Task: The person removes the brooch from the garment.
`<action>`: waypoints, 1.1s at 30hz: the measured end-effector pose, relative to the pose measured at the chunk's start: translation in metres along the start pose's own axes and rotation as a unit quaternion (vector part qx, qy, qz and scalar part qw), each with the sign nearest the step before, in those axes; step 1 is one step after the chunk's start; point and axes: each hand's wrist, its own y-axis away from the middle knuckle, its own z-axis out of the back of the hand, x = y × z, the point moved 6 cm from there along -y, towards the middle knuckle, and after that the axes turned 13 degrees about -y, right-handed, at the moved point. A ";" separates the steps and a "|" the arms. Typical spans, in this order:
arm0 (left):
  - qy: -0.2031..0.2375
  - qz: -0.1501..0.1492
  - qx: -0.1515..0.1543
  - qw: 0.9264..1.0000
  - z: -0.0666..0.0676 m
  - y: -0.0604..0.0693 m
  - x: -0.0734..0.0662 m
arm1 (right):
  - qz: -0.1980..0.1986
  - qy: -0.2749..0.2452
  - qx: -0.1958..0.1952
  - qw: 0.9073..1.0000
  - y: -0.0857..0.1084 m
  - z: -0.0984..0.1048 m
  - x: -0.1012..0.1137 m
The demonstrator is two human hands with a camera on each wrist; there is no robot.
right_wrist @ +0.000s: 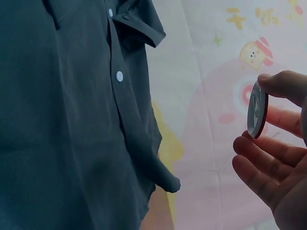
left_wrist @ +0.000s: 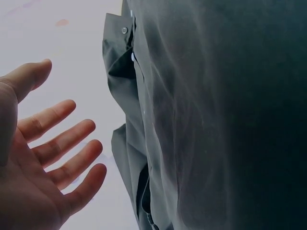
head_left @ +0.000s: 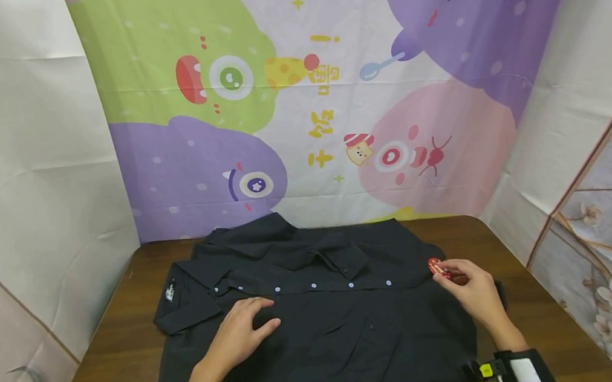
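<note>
A black short-sleeved shirt (head_left: 318, 335) with a row of white buttons lies spread on the wooden table. Between the thumb and fingers of my right hand (head_left: 470, 289) is a round red pin badge (head_left: 437, 268), pinched by its edge over the shirt's right part. The right wrist view shows the badge (right_wrist: 257, 109) edge-on, its silvery back turned towards the camera. My left hand (head_left: 242, 333) hovers above or lightly touches the shirt's left front; I cannot tell which. In the left wrist view its fingers (left_wrist: 67, 153) are spread and relaxed, holding nothing.
The brown table (head_left: 108, 366) shows around the shirt. A cloth backdrop (head_left: 312, 202) with cartoon monsters hangs behind the table's far edge. Pale wall coverings (head_left: 37, 178) stand at left and right. A white label (head_left: 169, 291) shows at the shirt's left sleeve.
</note>
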 end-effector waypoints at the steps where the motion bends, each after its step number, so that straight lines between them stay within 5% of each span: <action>1: -0.001 0.001 0.000 1.000 0.000 0.000 0.000 | -0.001 -0.001 0.000 1.000 0.000 0.000 -0.001; 33: -0.020 -0.003 -0.028 0.999 0.004 0.001 0.004 | -0.017 0.021 -0.012 1.000 0.004 0.011 -0.020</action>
